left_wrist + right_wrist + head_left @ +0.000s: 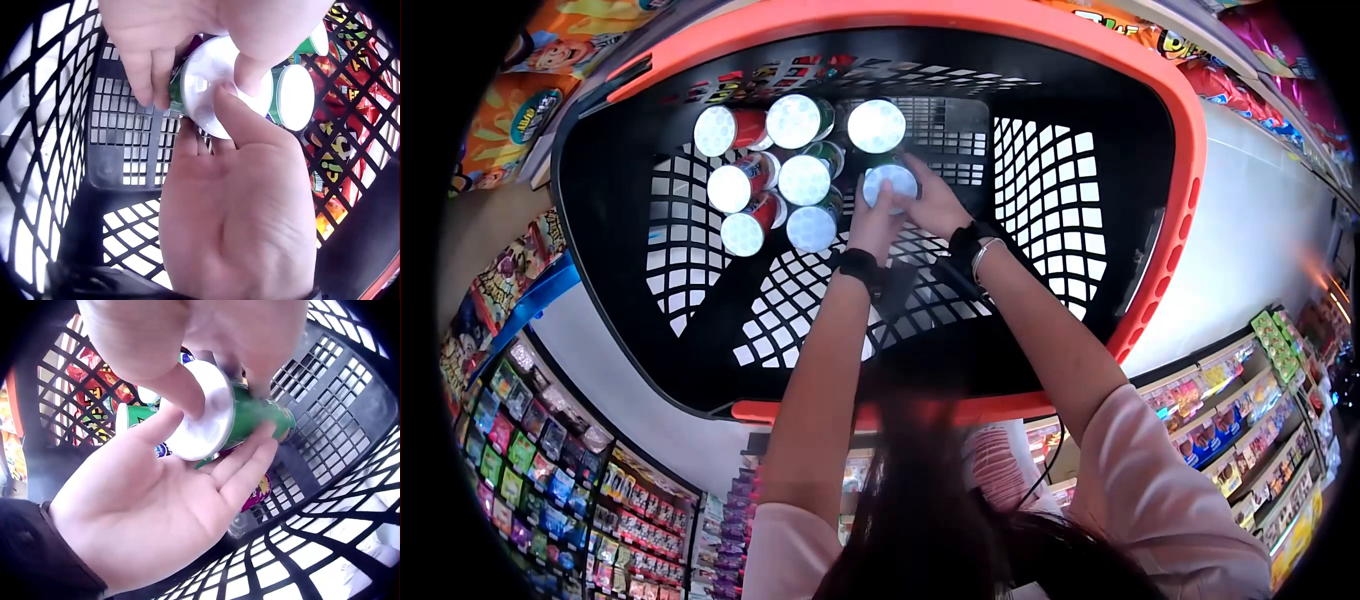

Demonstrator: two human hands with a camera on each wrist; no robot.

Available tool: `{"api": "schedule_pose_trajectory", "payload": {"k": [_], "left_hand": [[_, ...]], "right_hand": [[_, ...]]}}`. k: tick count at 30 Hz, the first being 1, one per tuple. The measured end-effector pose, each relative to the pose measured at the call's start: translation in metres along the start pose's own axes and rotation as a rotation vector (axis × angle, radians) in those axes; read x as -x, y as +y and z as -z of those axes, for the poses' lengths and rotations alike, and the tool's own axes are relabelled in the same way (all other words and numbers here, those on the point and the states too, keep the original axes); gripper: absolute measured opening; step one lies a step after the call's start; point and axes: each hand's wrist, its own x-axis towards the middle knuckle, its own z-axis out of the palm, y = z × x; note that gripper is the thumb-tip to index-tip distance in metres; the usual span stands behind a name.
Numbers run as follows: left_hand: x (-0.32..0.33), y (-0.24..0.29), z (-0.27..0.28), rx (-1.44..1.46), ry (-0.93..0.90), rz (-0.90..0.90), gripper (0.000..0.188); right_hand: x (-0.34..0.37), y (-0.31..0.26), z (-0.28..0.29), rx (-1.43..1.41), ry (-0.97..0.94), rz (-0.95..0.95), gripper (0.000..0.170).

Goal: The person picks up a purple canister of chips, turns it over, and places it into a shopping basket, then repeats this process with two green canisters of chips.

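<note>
A green can with a white lid (215, 419) stands inside the basket, held between both hands. My left hand (240, 206) has its thumb on the lid (203, 87) and its fingers round the can's side. My right hand (156, 500) grips the same can from the other side, thumb on the lid and fingers along the green wall. In the head view the left hand (874, 225) and right hand (935, 200) meet at this can. Just beyond it is another white-lidded can (877, 126).
Several red and green cans with white lids, such as a red one (744, 232), stand in rows at the basket's left. The black basket has a red rim (1180, 200). Snack bags (530, 110) lie beyond it, and stocked shelves (640, 510) stand behind.
</note>
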Motion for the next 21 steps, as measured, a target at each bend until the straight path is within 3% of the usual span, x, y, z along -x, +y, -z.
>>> {"api": "schedule_pose_trajectory", "payload": {"k": [8,10,15,18,21], "left_hand": [[-0.007,0.014,-0.003,0.063,-0.011,-0.026,0.048],[-0.008,0.018,-0.006,0.06,0.003,-0.032,0.047],[-0.001,0.033,-0.015,-0.201,0.13,-0.14,0.082],[-0.001,0.034,-0.017,-0.182,0.161,-0.114,0.084],[-0.017,0.027,-0.01,-0.332,0.2,-0.295,0.081]], "right_hand": [[-0.005,-0.038,0.01,-0.031,-0.001,-0.013,0.066],[-0.014,-0.024,0.003,-0.012,0.057,0.021,0.066],[-0.013,-0.014,-0.006,-0.06,0.107,-0.061,0.073],[-0.012,-0.003,-0.011,-0.143,0.106,-0.099,0.078],[-0.004,-0.015,-0.011,-0.358,0.056,-0.192,0.084]]}}
